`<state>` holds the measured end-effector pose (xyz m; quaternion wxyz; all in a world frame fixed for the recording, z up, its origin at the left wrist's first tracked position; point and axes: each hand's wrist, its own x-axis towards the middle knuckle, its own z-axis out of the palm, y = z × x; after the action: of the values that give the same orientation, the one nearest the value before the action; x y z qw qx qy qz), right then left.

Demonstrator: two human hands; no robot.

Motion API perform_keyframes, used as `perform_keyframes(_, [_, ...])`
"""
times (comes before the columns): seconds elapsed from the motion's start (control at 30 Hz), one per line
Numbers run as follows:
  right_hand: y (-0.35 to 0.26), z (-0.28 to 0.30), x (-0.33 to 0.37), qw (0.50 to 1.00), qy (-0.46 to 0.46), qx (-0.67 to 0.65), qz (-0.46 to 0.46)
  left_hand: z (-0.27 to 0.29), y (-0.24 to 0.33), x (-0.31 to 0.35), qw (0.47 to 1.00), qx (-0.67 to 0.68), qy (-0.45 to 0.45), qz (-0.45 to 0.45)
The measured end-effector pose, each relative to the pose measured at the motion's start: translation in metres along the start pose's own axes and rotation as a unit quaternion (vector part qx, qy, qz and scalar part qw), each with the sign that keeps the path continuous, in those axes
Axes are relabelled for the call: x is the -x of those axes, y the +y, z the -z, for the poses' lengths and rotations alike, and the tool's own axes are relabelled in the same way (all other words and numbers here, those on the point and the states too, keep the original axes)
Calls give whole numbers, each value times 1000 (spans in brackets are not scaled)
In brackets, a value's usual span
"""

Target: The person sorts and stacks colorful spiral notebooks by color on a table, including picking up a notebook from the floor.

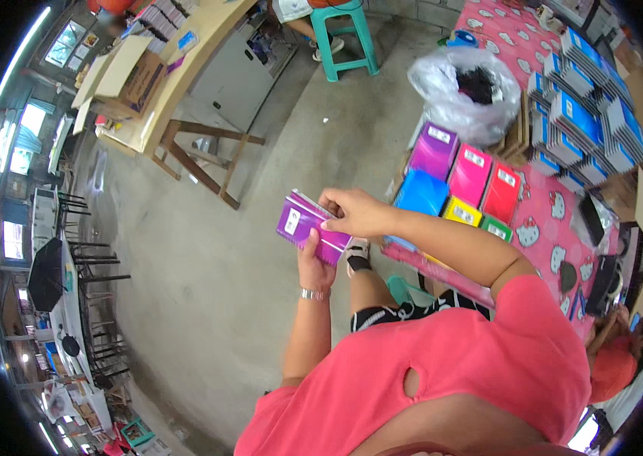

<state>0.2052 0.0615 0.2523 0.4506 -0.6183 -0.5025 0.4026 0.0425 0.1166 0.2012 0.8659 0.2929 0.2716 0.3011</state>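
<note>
Above the floor, my left hand (315, 267), with a metal watch at the wrist, is closed around a small stack of purple spiral notebooks (291, 220). The thumb lies over the covers, each of which bears a white label. My right hand (355, 213) reaches across from the right and pinches the stack's upper edge between thumb and fingers. How many notebooks are in the stack I cannot tell. Closest to my right forearm are stacks of notebooks on the table: purple (433, 150), pink (471, 175), red (501, 190), blue (420, 194), yellow (462, 211) and green (496, 228).
A pink patterned cloth covers the table (538, 220) on my right. On it stand a clear plastic bag (450, 83) with dark contents and piles of blue-covered notebooks (578, 118). A wooden table (207, 38) holds an open carton (135, 76). Beyond are a teal stool (345, 38) and a seated person.
</note>
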Motion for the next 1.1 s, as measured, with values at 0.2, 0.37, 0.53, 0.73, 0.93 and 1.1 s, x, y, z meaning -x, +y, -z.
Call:
perform_keyframes(0.2, [39,108,-56,996,73,38,-17,20,27,-22,989,-57,129,30])
perform_keyframes(0.37, [51,129,-80,985,138,9,-105,59,55,-23,977,-68,201,37])
perform_keyframes(0.53, [64,59,-114,978,102,10,-179,116,92,-47,979,9,187,78])
perform_keyframes(0.73, [183,-81,-139,867,276,-113,-398,213,151,-74,947,-174,188,192])
perform_keyframes(0.93, [338,-201,-164,802,196,22,-564,316,120,-43,877,-334,190,288])
perform_keyframes(1.1, [451,-252,-191,763,189,7,-619,343,69,-43,764,-627,20,154])
